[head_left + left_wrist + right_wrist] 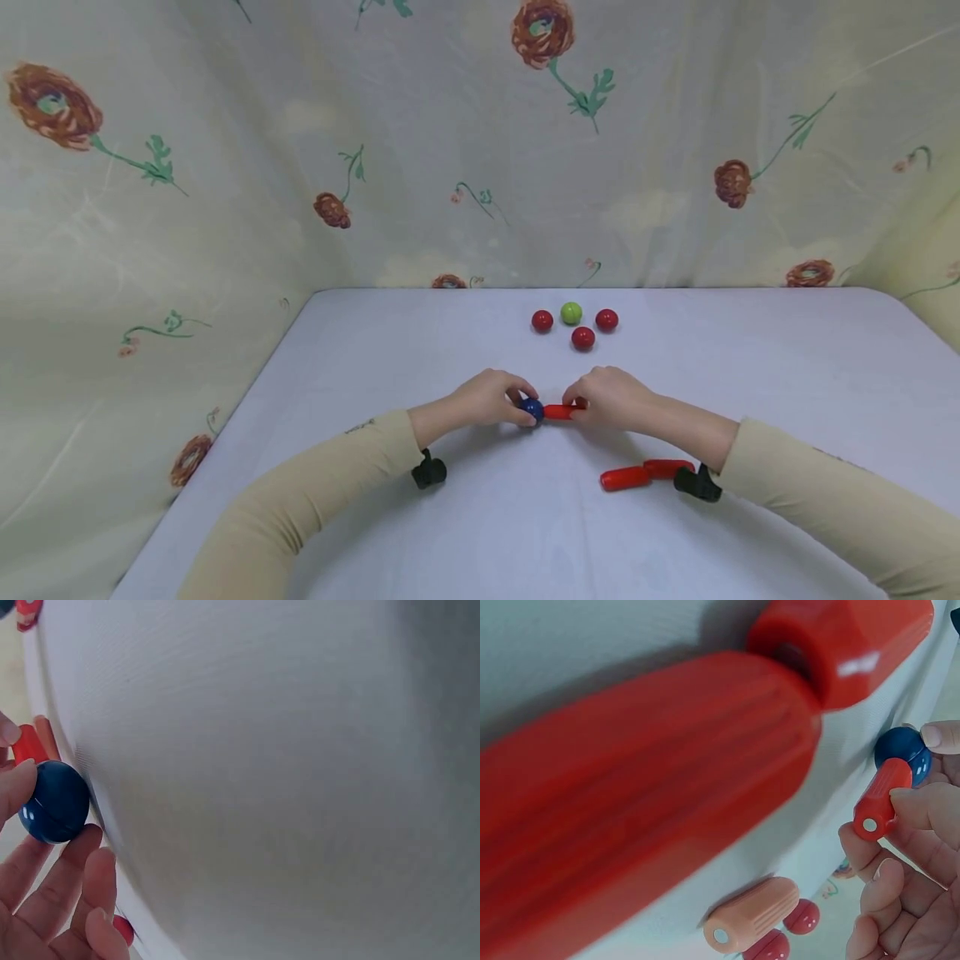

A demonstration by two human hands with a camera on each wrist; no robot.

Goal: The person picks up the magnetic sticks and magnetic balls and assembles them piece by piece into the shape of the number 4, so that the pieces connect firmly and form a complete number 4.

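Near the middle of the table, my left hand (495,398) pinches a blue ball (532,409) between thumb and fingers. Facing it, my right hand (609,398) pinches a short red rod (558,412). The ball and one end of this rod touch. A pale metal-looking disc shows in the rod's other end in the right wrist view, where the ribbed red rod (885,791) meets the blue ball (900,746). The left wrist view has the blue ball (56,802) between thumb and fingertips, its red rod (30,746) partly covered by fingers.
Two red rods (625,478) lie end to end by the right wrist. Farther back are a green ball (572,313) and three red balls (582,338). In the right wrist view lies an orange rod (754,915). A flowered curtain (420,125) hangs behind the table.
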